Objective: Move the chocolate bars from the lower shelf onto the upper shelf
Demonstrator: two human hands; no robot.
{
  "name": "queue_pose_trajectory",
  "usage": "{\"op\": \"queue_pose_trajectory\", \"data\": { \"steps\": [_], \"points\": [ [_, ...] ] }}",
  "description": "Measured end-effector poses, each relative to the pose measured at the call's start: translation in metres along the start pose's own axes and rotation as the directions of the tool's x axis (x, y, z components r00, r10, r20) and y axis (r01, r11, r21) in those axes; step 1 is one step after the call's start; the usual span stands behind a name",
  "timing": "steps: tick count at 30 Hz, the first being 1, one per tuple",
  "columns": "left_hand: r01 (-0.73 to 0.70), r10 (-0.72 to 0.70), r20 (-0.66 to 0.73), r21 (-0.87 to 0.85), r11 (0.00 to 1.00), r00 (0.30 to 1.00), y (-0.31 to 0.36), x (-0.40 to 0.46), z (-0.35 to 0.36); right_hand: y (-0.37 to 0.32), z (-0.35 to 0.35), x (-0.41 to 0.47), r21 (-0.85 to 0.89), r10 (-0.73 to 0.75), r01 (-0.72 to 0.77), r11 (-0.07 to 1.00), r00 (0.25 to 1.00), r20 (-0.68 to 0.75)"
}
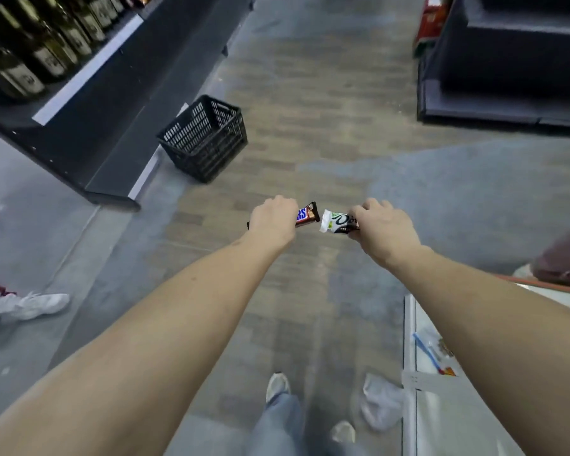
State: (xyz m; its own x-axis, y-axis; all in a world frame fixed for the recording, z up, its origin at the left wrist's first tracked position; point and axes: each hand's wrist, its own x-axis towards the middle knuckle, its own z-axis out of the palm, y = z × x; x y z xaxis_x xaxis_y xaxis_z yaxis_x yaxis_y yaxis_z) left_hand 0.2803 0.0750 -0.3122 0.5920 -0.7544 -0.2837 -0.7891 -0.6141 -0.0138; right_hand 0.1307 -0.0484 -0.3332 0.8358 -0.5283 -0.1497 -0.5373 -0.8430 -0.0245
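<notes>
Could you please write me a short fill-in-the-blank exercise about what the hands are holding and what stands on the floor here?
1. The left hand grips a brown ____ bar.
2. The right hand holds a bar whose wrapper end is ____ in colour.
3. The black ____ stands on the floor beside the shelf of bottles.
4. The two bars are held ____ the floor, on no shelf.

Missing words: Snickers; white; crate; above

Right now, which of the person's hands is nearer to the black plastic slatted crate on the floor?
Left. The left hand, gripping a brown chocolate bar, is just below-right of the black plastic slatted crate; the right hand, holding a white-wrapped bar, lies farther right.
</notes>
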Motion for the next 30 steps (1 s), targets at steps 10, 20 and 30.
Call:
{"op": "queue_pose_trajectory", "data": {
  "steps": [10,20,30],
  "points": [
    [-0.048,0.048,-0.004,-0.003,0.999,0.999,-0.048,0.064,0.009,-0.035,0.011,0.058,0.02,0.07,-0.07,0.997,0.998,0.01],
    [-0.09,0.089,0.048,0.017,0.996,0.995,-0.063,0.142,0.005,-0.022,0.02,0.123,0.117,0.063,-0.067,0.991,0.997,0.036],
    [-0.08,0.079,0.013,0.061,0.995,0.997,-0.018,0.272,-0.032,0.06,0.01,0.243,0.122,-0.012,0.012,0.992,1.0,0.003]
  ]
}}
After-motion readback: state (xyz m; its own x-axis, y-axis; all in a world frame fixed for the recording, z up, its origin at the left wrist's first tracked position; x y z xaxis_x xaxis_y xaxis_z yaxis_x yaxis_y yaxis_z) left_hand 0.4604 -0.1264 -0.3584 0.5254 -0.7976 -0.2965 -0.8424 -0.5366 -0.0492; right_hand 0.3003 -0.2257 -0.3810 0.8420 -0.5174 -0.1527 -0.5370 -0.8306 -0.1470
